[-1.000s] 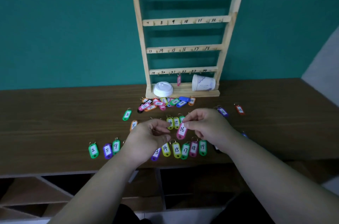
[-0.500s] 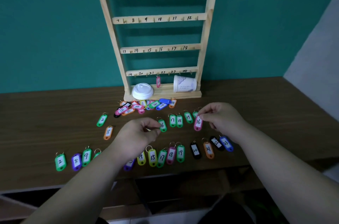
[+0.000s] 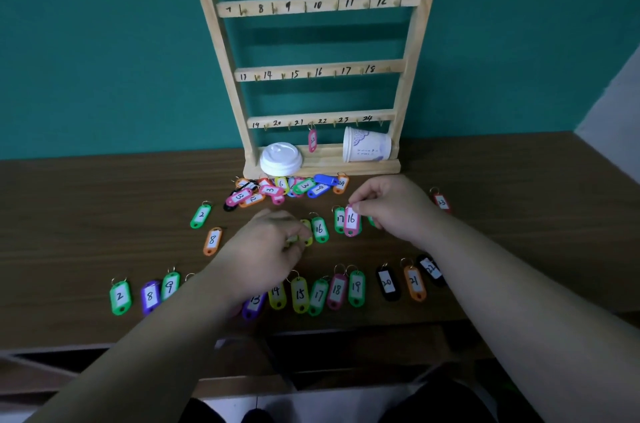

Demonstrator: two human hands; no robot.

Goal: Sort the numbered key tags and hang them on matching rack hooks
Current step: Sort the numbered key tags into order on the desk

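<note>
A wooden rack (image 3: 408,55) with numbered hooks stands against the teal wall; one pink tag (image 3: 312,140) hangs on its bottom row. My right hand (image 3: 391,206) pinches the ring of a pink tag 16 (image 3: 351,221), which dangles just above the table. My left hand (image 3: 266,246) has its fingers curled round a yellow tag (image 3: 307,232), beside a green tag 16 (image 3: 320,229). A row of sorted tags (image 3: 318,292) lies near the front edge. An unsorted heap of tags (image 3: 284,188) sits below the rack.
A white cup lid (image 3: 280,158) and a tipped paper cup (image 3: 367,145) rest on the rack's base. Loose tags 2 (image 3: 201,215) and 8 (image 3: 212,240) lie left of my hands, a red tag (image 3: 441,202) to the right. The brown table (image 3: 86,214) ends over open shelves.
My right hand has carried the pink tag 16 to the right, beside the green 17. My left hand has moved onto a yellow tag. The camera has come closer to the rack.
</note>
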